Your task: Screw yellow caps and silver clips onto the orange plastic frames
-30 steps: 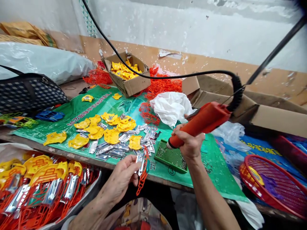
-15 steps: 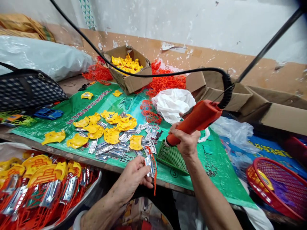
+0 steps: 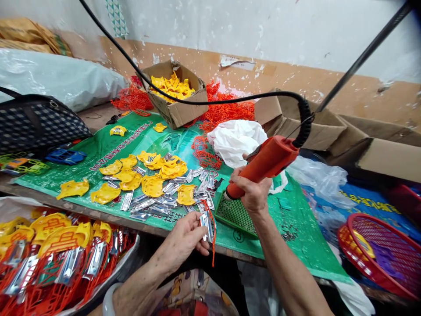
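Note:
My left hand pinches a small silver plate-like part together with a thin orange plastic piece at the table's front edge. In my right hand is a red electric screwdriver, gripped round its body and tilted down to the left. Its tip is over a green perforated tray, apart from the silver part. Just beyond my left hand lie loose silver parts and several yellow plastic shells.
A black cable runs overhead to the screwdriver. Behind stand a carton of yellow shells, orange plastic frames and a white plastic bag. A filled sack sits at lower left, a red basket at right. Small dark bits lie scattered.
The screwdriver has shifted slightly left in view. The silver part in my left hand has turned a little. Both grips stay the same.

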A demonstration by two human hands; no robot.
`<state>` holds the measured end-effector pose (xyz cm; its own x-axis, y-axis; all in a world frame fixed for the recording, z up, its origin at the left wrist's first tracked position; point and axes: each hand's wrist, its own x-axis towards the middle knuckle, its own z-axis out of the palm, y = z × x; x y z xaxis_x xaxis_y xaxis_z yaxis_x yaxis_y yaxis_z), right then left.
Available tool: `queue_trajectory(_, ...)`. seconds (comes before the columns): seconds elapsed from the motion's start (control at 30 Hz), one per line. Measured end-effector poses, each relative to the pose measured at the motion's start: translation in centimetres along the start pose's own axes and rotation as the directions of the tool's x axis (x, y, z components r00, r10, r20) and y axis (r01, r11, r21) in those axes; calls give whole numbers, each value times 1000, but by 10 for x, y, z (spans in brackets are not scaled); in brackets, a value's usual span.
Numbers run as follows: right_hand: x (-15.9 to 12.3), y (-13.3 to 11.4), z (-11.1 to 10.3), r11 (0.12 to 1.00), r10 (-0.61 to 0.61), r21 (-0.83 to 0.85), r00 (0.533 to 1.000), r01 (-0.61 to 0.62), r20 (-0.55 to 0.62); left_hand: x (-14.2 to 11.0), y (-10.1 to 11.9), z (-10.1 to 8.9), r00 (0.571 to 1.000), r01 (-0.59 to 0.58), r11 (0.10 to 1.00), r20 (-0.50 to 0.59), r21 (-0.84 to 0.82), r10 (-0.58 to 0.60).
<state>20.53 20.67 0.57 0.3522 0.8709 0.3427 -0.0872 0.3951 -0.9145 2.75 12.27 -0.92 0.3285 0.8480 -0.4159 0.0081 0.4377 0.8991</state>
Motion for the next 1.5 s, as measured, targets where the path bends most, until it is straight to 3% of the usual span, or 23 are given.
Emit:
queue_trajectory(0.3, 0, 2, -1, 1000, 4, 12, 999, -5, 39, 11, 3, -11, 1000, -8, 973, 26, 232, 1)
queue_trajectory(0.7, 1, 1, 0, 998, -10, -62, 1000, 11, 12, 29, 15, -11, 988, 27, 954, 138, 299, -71)
queue_trajectory(0.9, 4, -29, -5, 998, -43, 38, 999, 43, 11, 28, 14, -9, 991, 15, 955, 120, 298, -53)
queue_trajectory(1.07, -17, -77, -5, 988, -35, 155, 990, 13, 140, 28, 9, -9, 993, -11, 964, 113, 265, -20)
queue_trajectory(1.17, -36, -92, -1, 979, -6, 200, 974, -41, 228, 27, 9, -9, 992, -33, 970, 125, 241, 3)
queue_trajectory(1.3, -51, -93, 3, 983, 49, 152, 951, -100, 305, 24, 10, -8, 989, -57, 974, 143, 219, 25)
queue_trajectory(1.5, -51, -83, 3, 992, 88, 48, 913, -117, 398, 20, 14, -5, 991, -68, 976, 126, 205, 43)
